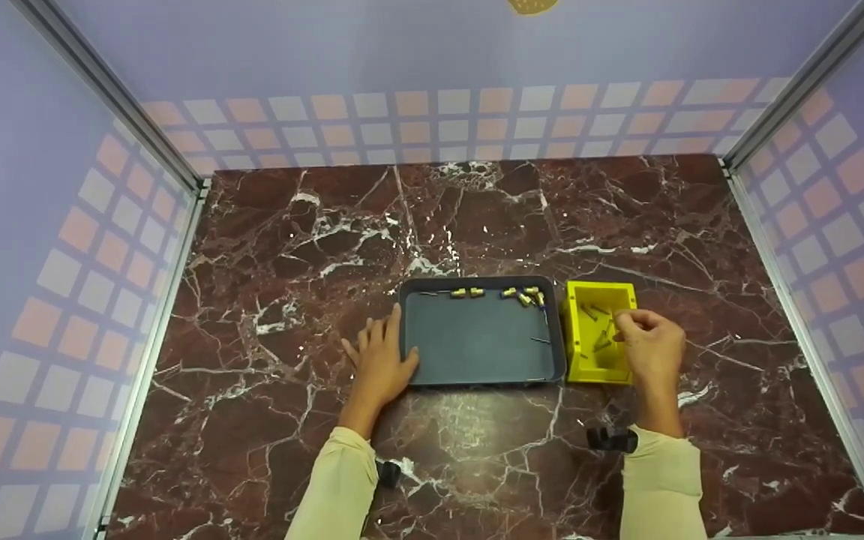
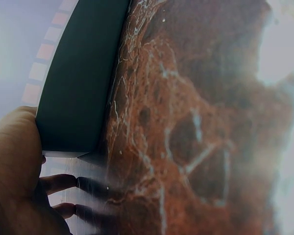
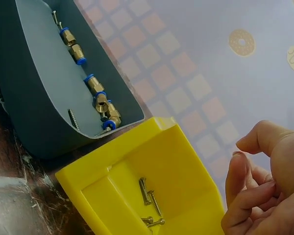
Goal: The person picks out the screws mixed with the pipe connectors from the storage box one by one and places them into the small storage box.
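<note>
A dark grey tray (image 1: 477, 352) lies flat on the table. My left hand (image 1: 381, 358) rests at its left side, fingers spread and mostly straight, the thumb over the rim. In the left wrist view the hand (image 2: 14, 171) touches the tray's outer wall (image 2: 83, 78). Beside the tray's right end stands a yellow bin (image 1: 578, 367) with several screws (image 3: 154, 203) in it. Over the bin's right edge hovers my right hand (image 1: 653, 349). Its fingers are loosely curled, thumb and index tips close together, and the right wrist view shows nothing between them.
Several brass fittings with blue ends (image 3: 95, 84) line the tray's far side. A few screws lie there too, one screw (image 3: 73, 119) near its right end. Patterned walls (image 1: 432, 120) with metal rails enclose the marbled table (image 1: 289, 247) at the back and sides.
</note>
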### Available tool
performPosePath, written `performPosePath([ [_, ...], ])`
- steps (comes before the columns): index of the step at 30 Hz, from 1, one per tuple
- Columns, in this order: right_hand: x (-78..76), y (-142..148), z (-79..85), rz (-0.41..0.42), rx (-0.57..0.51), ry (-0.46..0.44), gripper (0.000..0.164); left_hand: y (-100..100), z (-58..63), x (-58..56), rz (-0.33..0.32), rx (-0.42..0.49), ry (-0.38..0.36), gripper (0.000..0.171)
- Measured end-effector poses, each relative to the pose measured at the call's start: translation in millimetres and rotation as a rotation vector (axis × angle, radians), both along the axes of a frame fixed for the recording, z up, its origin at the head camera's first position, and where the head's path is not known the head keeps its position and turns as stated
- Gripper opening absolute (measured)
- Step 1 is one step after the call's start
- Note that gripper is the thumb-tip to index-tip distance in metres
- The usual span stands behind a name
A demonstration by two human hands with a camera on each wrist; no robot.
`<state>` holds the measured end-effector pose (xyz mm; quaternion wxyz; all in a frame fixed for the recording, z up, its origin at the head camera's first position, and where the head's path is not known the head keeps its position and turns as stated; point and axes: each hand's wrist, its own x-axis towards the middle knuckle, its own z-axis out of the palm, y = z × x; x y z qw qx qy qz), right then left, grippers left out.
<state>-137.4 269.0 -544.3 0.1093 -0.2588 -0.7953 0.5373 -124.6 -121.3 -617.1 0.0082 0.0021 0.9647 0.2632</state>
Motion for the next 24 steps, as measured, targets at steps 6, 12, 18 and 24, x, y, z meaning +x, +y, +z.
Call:
performPosePath([
  [6,1.3,-10,1.1,0.052,0.0,0.022,0.016,0,1.0,0.9,-0.01,0.016,-0.002,0.08],
  [12,3.4,-25,-0.6,0.119,0.021,0.049,0.014,0,1.0,0.5,-0.01,0.01,-0.002,0.08],
  [18,5.3,-41,-4.7,0.158,0.036,0.055,0.012,0,0.1,-0.1,-0.005,0.012,-0.004,0.08],
  [24,6.1,-56,-10.3,0.21,-0.014,0.063,0.014,-1,0.7,0.5,-0.006,0.023,0.001,0.08],
])
